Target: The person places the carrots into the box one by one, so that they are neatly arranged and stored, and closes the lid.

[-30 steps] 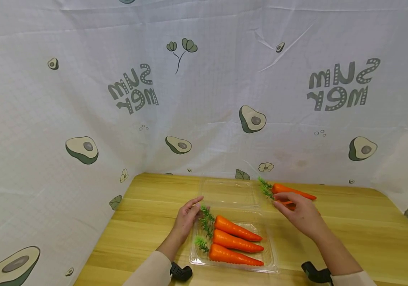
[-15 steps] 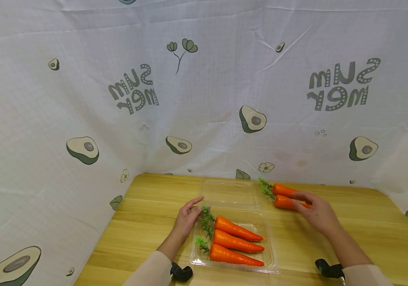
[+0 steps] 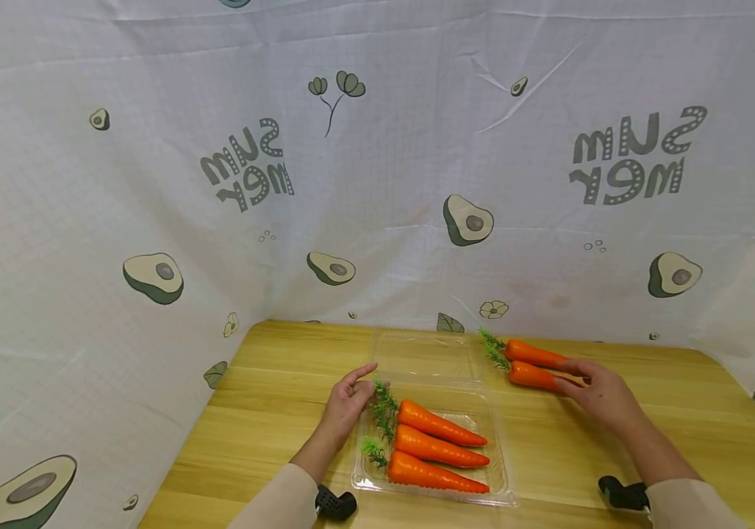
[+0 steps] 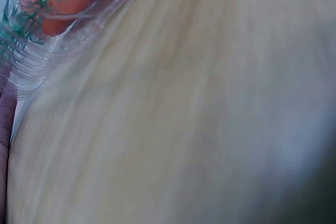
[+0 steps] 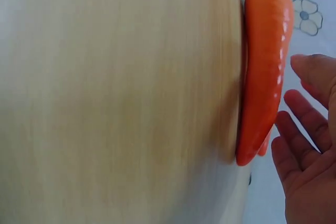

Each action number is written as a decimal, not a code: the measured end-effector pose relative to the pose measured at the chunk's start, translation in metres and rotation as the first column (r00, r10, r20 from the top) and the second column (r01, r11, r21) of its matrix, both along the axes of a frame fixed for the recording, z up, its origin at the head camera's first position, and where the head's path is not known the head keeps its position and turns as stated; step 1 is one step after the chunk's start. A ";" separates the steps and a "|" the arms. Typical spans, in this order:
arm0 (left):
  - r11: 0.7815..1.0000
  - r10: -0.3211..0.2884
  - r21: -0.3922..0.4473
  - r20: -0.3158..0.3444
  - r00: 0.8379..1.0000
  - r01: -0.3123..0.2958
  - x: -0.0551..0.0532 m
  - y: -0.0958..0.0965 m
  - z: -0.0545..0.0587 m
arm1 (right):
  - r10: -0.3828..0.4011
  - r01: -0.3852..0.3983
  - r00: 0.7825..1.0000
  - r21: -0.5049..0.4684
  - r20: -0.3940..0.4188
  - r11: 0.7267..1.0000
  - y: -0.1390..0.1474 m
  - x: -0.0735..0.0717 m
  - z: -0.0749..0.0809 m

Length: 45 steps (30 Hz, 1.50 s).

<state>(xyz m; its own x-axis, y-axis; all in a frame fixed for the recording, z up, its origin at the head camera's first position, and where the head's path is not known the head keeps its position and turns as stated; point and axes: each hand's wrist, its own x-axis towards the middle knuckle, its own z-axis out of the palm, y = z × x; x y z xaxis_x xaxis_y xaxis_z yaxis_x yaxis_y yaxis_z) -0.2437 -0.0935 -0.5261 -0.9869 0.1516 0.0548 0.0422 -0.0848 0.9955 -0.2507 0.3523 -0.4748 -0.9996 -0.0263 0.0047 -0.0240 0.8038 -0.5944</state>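
My left hand (image 3: 345,402) rests beside the left edge of a clear plastic clamshell container (image 3: 506,488), index finger extended and thumb near the rim. Inside the container lie three orange carrots with green tops: a rear carrot (image 3: 439,422), a middle carrot (image 3: 439,446) and a front carrot (image 3: 437,472). My right hand (image 3: 605,393) is at the tapered ends of two more carrots, a back carrot (image 3: 531,353) and a nearer carrot (image 3: 532,375). In the right wrist view its fingers (image 5: 299,129) are spread beside the nearer carrot, not closed round it.
The container's clear lid (image 3: 423,356) lies folded back behind it on the wooden table (image 3: 298,367). A white curtain (image 3: 384,184) printed with avocados hangs behind the table and along its sides. A black wrist camera (image 3: 623,494) sits below the right hand.
My right hand has moved right along the two carrots, from near their green tops to their thin ends. Those carrots lie where they were. The left hand and container have stayed put.
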 end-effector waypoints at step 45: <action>1.000 0.008 -0.002 0.007 1.000 -0.008 0.000 -0.002 0.000 | 0.027 -0.019 0.997 0.103 -0.071 0.994 0.004 0.006 0.003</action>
<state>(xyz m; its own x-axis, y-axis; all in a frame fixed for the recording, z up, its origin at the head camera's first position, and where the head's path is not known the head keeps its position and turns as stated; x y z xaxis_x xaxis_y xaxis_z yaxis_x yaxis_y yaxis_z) -0.2440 -0.0953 -0.5260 -0.9885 0.1439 0.0472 0.0356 -0.0823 0.9960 -0.2449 0.3561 -0.4722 -0.9959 -0.0532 0.0733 -0.0831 0.8591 -0.5049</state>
